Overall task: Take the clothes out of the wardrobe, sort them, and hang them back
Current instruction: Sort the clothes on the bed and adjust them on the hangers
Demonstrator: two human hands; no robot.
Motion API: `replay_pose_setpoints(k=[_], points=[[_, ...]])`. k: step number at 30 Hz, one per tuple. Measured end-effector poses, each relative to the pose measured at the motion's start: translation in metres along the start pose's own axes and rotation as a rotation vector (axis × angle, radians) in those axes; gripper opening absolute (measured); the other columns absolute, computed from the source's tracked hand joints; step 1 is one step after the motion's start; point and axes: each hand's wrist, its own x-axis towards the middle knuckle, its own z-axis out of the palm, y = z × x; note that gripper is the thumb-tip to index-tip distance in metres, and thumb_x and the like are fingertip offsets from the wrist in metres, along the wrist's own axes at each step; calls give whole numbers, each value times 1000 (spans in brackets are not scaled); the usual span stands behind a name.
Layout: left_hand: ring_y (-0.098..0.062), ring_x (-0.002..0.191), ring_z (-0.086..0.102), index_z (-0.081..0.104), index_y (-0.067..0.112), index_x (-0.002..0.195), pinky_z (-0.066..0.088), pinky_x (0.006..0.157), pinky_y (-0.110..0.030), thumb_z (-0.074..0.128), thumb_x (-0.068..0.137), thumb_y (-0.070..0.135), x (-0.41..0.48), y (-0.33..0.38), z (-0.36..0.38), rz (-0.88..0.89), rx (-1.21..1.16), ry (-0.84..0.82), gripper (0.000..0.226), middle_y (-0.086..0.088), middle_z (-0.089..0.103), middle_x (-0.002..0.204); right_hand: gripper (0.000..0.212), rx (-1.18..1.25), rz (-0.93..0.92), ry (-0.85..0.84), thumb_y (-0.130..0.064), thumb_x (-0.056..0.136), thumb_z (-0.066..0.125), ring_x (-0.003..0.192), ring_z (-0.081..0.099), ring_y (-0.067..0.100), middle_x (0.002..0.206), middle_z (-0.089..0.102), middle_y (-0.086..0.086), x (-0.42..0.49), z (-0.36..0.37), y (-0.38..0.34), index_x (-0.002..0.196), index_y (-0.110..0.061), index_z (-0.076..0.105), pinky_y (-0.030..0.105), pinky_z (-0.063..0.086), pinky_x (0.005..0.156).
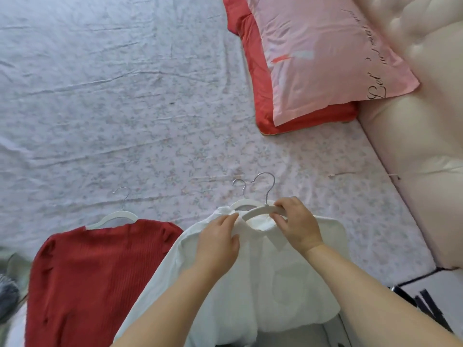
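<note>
At 6 o'clock on the bed, your white shirt (288, 284) lies flat on the floral sheet (125, 108), collar toward 12. Your right hand (297, 224) grips the upper hanger (260, 211): fingers curled over its white bar, thumb under, metal hook pointing to 12. This hanger sits at the collar opening; whether it is inside the shirt, cannot tell. A second hanger (244, 203), also white, lies just behind it at the collar, hook toward 12, partly covered by fabric. Your left hand (218, 240) is on the shirt's left shoulder, forefinger and thumb pinching the collar edge just beside the upper hanger's left end; other fingers hidden. At 7 o'clock a red top (100, 271) lies flat, touching the white shirt's side, with a third hanger (112, 217) sticking out of its neck, hook toward 12. At 1 o'clock a pink pillow (320, 58) with script lettering rests on a red pillow (258, 78). At 3 o'clock, a cream padded headboard (426, 121) runs along the sheet's edge. Grey blurred item at 8 o'clock edge, cannot identify.
</note>
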Motion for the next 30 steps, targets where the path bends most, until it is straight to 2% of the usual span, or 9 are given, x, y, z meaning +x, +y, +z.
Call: replay_pose_setpoints(k=[4, 7, 9, 12, 16, 20, 23, 26, 30], points=[[-21, 125, 41, 43, 13, 137, 30, 101, -27, 51, 89, 9, 29, -15, 16, -46, 22, 43, 49, -2, 47, 136, 26, -92, -3, -84, -17, 86, 63, 102, 51, 32, 106, 57, 12, 40, 39, 15, 109, -5, 59, 35, 37, 84], [-29, 118, 49, 52, 8, 129, 38, 96, -36, 57, 84, 4, 39, -26, 27, -72, 15, 68, 46, -9, 55, 127, 37, -149, 35, -186, -22, 87, 62, 110, 47, 32, 117, 53, 13, 53, 60, 22, 120, -6, 53, 35, 33, 93], [-32, 109, 56, 58, 5, 122, 44, 88, -41, 62, 78, 0, 39, -30, 31, -69, 23, 75, 45, -12, 61, 117, 37, -145, 28, -241, -22, 87, 62, 111, 47, 32, 118, 52, 13, 49, 70, 25, 120, -7, 54, 35, 33, 94], [-32, 83, 67, 67, 3, 103, 54, 63, -43, 64, 62, 3, 36, -37, 36, -30, 77, 92, 41, -11, 69, 93, 36, -145, -8, -293, -18, 82, 68, 104, 52, 37, 109, 57, 16, 31, 76, 22, 113, -4, 59, 42, 40, 90], [-28, 72, 67, 68, 6, 96, 54, 53, -36, 60, 56, 9, 26, -36, 21, -22, 148, 104, 41, -6, 68, 83, 36, -134, -24, -324, -19, 79, 72, 101, 55, 36, 106, 59, 15, 11, 69, 6, 109, -4, 61, 43, 44, 88], [-27, 74, 66, 68, 8, 99, 50, 55, -35, 71, 57, 7, 8, -28, -10, -59, 179, 131, 42, -5, 69, 86, 39, -134, -70, -372, -22, 83, 67, 111, 51, 33, 116, 56, 13, 0, 46, -31, 116, -5, 57, 40, 40, 95], [-28, 73, 66, 68, 7, 98, 51, 55, -39, 70, 58, 11, -13, -27, -39, -96, 230, 158, 41, -6, 69, 86, 39, -142, -161, -347, -22, 82, 68, 109, 53, 34, 114, 57, 14, -6, 31, -67, 115, -5, 58, 40, 41, 94], [-33, 93, 62, 63, 6, 114, 48, 73, -44, 64, 73, 13, -41, -34, -66, -196, 221, 197, 41, -9, 66, 104, 41, -176, -241, -404, -31, 90, 56, 117, 45, 26, 125, 49, 6, -11, 18, -109, 126, -12, 49, 33, 32, 99], [-23, 115, 50, 48, 15, 133, 37, 92, -37, 52, 88, 24, -92, -55, -102, -310, 268, 281, 46, -1, 55, 125, 45, -206, -361, -441, -35, 92, 52, 121, 40, 22, 130, 44, 3, -24, 18, -161, 131, -16, 43, 27, 27, 102]])
